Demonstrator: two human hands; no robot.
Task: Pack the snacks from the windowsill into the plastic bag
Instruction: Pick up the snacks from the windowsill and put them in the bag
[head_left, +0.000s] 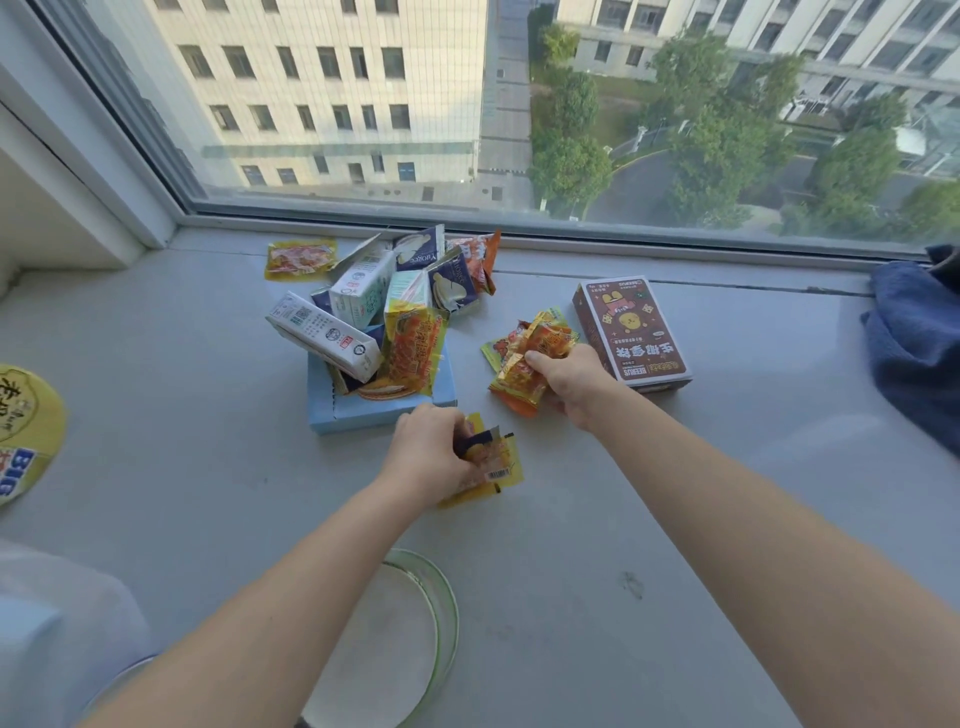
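Open windowsill (171, 395) left of blue tray (363, 418); brown box (631, 332) crowds right.

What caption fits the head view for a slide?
Left hand grips yellow packets, right hand grips orange packets, on the windowsill.

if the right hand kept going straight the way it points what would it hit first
The right hand points away and leftward. It would probably meet the navy-and-white foil packet first, though depth is unclear.

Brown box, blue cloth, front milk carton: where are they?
brown box (631, 332), head view, printed top face.
blue cloth (914, 338), head view, folded middle.
front milk carton (322, 335), head view, long white side.
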